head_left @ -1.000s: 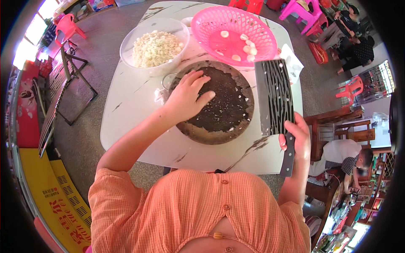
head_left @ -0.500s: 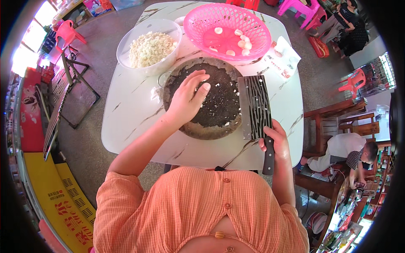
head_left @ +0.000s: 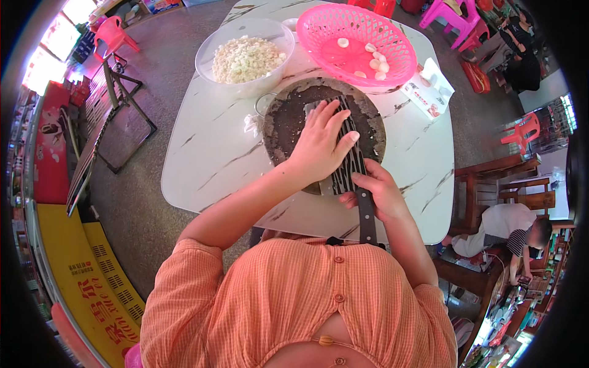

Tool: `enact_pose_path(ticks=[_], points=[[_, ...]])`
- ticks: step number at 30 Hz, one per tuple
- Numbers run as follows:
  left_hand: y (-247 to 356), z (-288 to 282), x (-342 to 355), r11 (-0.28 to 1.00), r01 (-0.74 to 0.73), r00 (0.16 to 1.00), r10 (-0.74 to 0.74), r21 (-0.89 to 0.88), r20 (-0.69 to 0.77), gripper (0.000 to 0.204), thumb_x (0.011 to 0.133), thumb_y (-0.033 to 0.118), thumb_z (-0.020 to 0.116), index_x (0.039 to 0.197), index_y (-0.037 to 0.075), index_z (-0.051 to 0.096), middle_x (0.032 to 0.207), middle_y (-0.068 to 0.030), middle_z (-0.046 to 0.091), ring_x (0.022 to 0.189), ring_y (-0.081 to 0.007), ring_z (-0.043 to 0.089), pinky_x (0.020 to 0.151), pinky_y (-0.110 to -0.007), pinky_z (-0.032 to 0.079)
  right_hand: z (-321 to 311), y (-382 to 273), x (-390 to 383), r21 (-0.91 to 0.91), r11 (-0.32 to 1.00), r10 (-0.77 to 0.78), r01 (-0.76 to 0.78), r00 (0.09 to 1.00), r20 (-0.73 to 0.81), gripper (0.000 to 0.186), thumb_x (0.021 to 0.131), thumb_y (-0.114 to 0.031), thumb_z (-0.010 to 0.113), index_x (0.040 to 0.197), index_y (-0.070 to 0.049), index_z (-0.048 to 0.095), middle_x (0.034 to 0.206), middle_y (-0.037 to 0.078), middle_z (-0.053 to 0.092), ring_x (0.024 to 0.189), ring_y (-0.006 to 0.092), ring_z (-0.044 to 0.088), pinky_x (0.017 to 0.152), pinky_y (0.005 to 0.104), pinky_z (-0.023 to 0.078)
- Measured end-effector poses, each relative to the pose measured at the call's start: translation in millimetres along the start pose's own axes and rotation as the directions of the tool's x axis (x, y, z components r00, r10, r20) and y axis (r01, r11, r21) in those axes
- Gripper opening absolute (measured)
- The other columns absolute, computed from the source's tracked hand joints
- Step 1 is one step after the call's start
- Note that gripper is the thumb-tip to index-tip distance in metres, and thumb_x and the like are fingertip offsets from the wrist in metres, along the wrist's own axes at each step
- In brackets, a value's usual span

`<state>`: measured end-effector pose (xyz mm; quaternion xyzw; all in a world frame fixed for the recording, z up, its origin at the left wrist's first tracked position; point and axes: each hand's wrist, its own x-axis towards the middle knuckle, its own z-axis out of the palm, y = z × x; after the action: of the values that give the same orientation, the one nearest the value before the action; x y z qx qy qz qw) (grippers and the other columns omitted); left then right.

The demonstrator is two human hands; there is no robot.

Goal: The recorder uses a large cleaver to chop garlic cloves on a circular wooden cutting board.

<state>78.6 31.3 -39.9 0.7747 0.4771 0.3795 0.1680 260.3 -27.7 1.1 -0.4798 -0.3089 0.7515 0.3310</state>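
From the head camera, a cleaver (head_left: pixel 345 161) lies flat on the round dark chopping board (head_left: pixel 288 122), which sits near the middle of the white marbled worktop (head_left: pixel 208 159). The left hand (head_left: pixel 320 142) is spread open, palm and fingers pressed on the broad side of the blade, seemingly to flatten whatever lies beneath it; that is hidden. The right hand (head_left: pixel 375 191) is curled tight around the dark handle toward the worktop's near edge, steadying the blade so it does not slide.

Along the far edge, a clear bowl (head_left: pixel 270 37) of pale chopped bits stands toward the left and a pink basket (head_left: pixel 331 24) with a few peeled cloves toward the right, both just beside the board, within easy reach. A small white carton (head_left: pixel 427 91) lies near the right edge.
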Motion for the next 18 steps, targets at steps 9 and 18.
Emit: enact_pose_path(ticks=[9,18], points=[[0,-94,53,0.788,0.176,0.984,-0.148,-0.591,0.096,0.049,0.107,0.040,0.043,0.137,0.003,0.053,0.140,-0.0163,0.054,0.133,-0.0248,0.049,0.111,-0.035,0.036,25,-18,18,0.134,0.990,-0.049,0.036,0.994,0.097,0.031,0.095,-0.009,0.057,0.123,0.001,0.048,0.099,0.016,0.065,0.068,0.0294,0.072,0.052,0.0339,0.058],[-14,-149,92,0.860,-0.251,0.964,0.183,0.444,0.191,0.056,0.102,0.045,0.046,0.152,0.021,0.038,0.162,-0.0135,0.025,0.150,-0.0413,0.017,0.120,-0.061,0.010,85,-79,83,0.181,0.943,-0.313,0.279,0.928,0.204,0.023,0.095,-0.008,0.056,0.115,0.001,0.053,0.092,0.012,0.063,0.064,0.0247,0.069,0.050,0.0309,0.056]])
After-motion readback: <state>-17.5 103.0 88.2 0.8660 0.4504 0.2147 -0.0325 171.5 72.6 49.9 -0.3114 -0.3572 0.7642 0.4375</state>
